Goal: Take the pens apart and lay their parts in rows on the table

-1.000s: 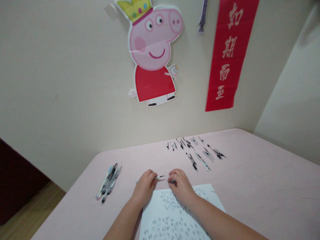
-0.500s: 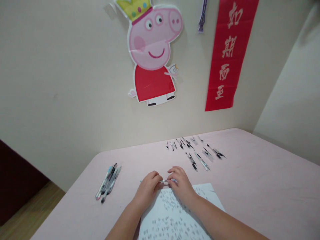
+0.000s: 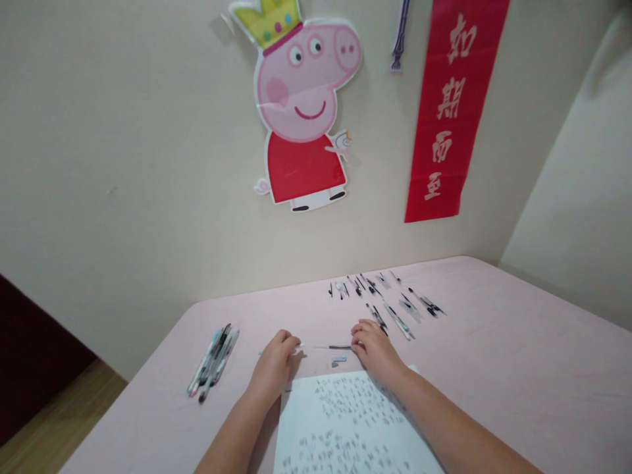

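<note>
Refill | tip blurred | end hidden under right hand

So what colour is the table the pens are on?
Pale pink. The table shows best in the head view, with the bundle of pens lying on it.

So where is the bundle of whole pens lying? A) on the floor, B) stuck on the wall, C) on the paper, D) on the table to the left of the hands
D: the bundle of pens lies on the pink table, off to the left of the left hand, clear of the written sheet of paper.
</note>
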A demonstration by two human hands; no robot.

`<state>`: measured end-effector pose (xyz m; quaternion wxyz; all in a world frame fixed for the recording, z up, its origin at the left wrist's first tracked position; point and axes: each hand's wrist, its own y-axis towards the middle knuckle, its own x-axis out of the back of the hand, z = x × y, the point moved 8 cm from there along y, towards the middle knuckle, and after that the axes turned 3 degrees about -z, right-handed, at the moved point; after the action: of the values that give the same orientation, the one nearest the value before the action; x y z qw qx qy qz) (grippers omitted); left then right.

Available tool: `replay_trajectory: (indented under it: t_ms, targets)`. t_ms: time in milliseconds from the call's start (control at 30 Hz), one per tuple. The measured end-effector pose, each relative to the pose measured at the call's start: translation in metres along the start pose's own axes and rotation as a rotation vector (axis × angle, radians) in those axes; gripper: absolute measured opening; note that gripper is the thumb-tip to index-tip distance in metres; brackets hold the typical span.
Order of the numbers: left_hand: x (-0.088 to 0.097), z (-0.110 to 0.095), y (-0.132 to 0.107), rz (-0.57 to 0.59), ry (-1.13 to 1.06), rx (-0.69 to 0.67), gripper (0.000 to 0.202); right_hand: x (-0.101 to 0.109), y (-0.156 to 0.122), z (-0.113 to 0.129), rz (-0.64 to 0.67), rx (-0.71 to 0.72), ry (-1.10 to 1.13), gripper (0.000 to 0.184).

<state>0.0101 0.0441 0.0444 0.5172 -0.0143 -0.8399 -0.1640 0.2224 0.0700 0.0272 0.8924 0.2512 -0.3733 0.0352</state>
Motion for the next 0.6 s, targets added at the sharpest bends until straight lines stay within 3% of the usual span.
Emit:
replay_trajectory:
  t_ms: [267,467,600]
  targets:
    - [-0.032,-0.075,-0.016,0.195,-0.091,-0.259,0.048,0.004,-0.003,0.021,-0.050,0.072,0.054,0.014]
    - [-0.052,-0.083,-0.017,0.141,-0.023,-0.276,0.028,0.003,-0.003,0.028,-0.057,0.075,0.059,0.014]
    - [-0.046,-0.080,-0.016,0.109,-0.073,-0.279,0.027,0.001,-0.004,0.031,-0.004,0.071,0.038,0.020]
